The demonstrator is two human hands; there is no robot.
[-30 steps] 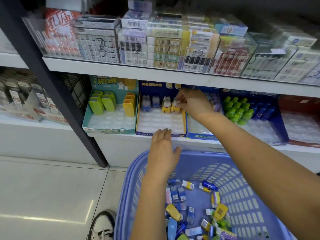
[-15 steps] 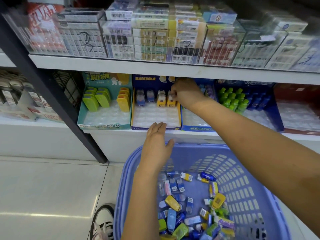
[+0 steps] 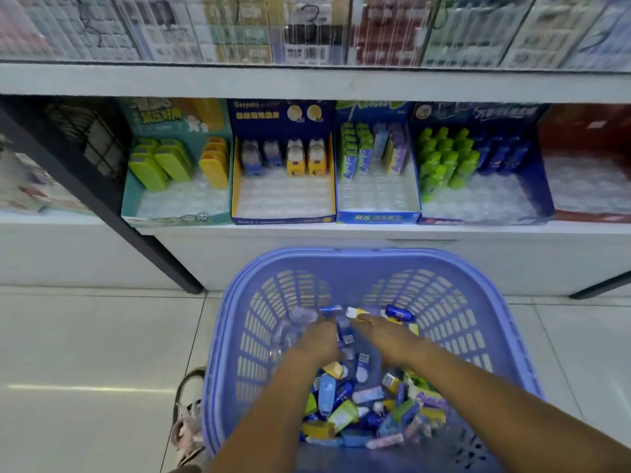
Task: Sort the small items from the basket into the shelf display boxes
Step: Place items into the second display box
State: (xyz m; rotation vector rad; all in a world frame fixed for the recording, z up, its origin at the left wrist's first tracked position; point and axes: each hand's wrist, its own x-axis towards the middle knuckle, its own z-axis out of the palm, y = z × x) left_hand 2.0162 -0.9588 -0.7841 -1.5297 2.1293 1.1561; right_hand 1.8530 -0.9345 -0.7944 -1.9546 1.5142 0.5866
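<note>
Purple basket (image 3: 259,302) of small items (image 3: 358,401), display boxes (image 3: 283,219) part-filled

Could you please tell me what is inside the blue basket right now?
The basket holds a heap of small, mixed-coloured packaged items. The left hand and right hand reach into it. Whatever lies beneath them is covered, and blur hides their grip.

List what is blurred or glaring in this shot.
Head view: the left hand and right hand in the basket are smeared by motion; the upper-shelf packs are soft and streaked; a glare streak lies on the floor tiles at left.
</note>
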